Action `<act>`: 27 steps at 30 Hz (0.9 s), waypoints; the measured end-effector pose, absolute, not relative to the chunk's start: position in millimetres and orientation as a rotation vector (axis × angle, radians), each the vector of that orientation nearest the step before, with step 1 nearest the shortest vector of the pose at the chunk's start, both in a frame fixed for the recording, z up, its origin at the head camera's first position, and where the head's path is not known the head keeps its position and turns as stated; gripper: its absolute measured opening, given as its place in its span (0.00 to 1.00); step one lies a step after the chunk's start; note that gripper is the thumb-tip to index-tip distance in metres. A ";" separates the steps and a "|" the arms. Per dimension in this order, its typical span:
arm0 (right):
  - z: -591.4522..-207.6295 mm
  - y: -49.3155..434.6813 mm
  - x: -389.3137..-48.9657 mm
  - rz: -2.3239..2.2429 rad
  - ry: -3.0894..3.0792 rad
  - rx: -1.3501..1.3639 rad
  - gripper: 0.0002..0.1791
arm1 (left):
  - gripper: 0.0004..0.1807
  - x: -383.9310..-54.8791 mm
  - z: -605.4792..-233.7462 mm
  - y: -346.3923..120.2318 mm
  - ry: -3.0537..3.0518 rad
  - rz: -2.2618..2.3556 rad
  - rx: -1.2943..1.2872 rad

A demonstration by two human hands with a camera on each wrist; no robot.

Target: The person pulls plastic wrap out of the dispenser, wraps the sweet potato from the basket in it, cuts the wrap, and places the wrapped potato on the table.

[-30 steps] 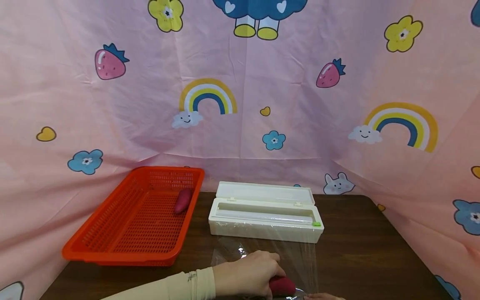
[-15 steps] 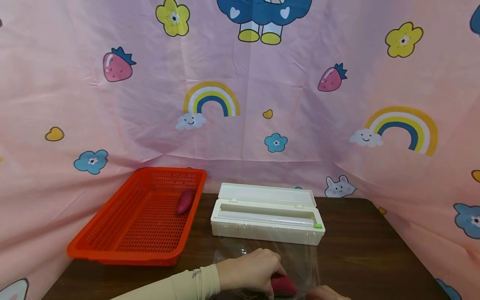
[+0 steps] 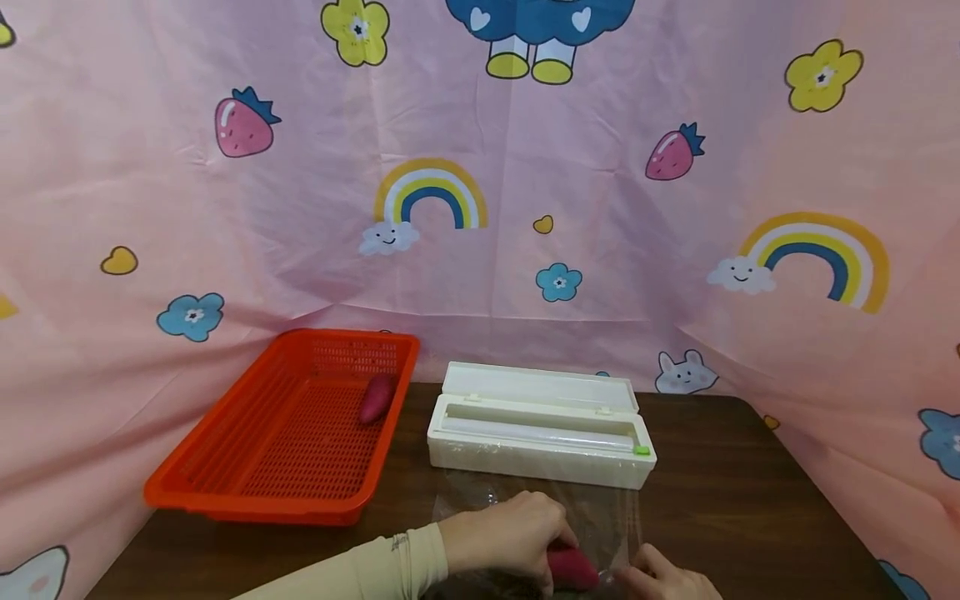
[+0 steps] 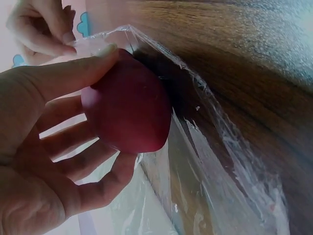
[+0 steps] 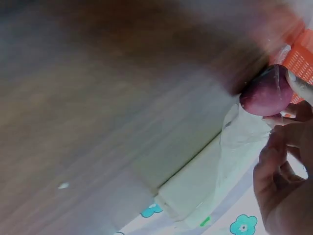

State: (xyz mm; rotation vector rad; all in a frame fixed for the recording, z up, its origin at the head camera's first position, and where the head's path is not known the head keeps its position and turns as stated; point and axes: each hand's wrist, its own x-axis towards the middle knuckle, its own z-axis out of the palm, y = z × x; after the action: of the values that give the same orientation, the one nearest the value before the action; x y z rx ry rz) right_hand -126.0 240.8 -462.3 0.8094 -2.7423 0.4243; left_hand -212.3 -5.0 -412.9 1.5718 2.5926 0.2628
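Note:
My left hand (image 3: 513, 533) grips a dark red sweet potato (image 3: 572, 568), thumb on one side and fingers curled round the other in the left wrist view. The sweet potato (image 4: 129, 105) is held low over a sheet of cling film (image 4: 220, 127), whose gathered edge runs past it across the wood. To its right, my right hand (image 3: 667, 577) pinches the edge of the film between thumb and fingertips; in the right wrist view these fingers (image 5: 274, 152) are close beside the sweet potato. The film stretches back to the white cling film box (image 3: 536, 460).
The box's lid (image 3: 540, 387) stands open behind a film roll (image 3: 536, 433), with a green slider (image 3: 642, 450) at its right end. An orange plastic basket (image 3: 255, 504) at the left holds another sweet potato (image 3: 377, 398). A printed pink cloth (image 3: 480, 275) hangs behind the brown table (image 3: 720, 492).
My right hand has come further into view, moving up along the film's right edge with its fingers now bent. My left hand keeps its grip on the sweet potato. The head view has shifted slightly.

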 end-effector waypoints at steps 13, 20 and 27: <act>-462.5 221.7 -151.9 0.492 -2.397 1.100 0.15 | 0.23 -212.2 -412.1 -4.4 2.560 0.329 1.469; -467.6 211.0 -160.1 0.502 -2.264 1.146 0.05 | 0.25 -213.0 -412.5 -6.4 2.550 0.426 1.417; -474.3 199.8 -159.9 0.606 -2.182 1.108 0.12 | 0.25 -218.0 -417.4 -9.1 2.553 0.495 1.364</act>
State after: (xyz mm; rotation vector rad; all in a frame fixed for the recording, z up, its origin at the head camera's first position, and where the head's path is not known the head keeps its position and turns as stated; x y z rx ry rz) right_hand -159.9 199.8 -474.3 1.1076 -2.1816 0.6065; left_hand -218.0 -9.1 -417.4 1.3639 2.5533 0.4950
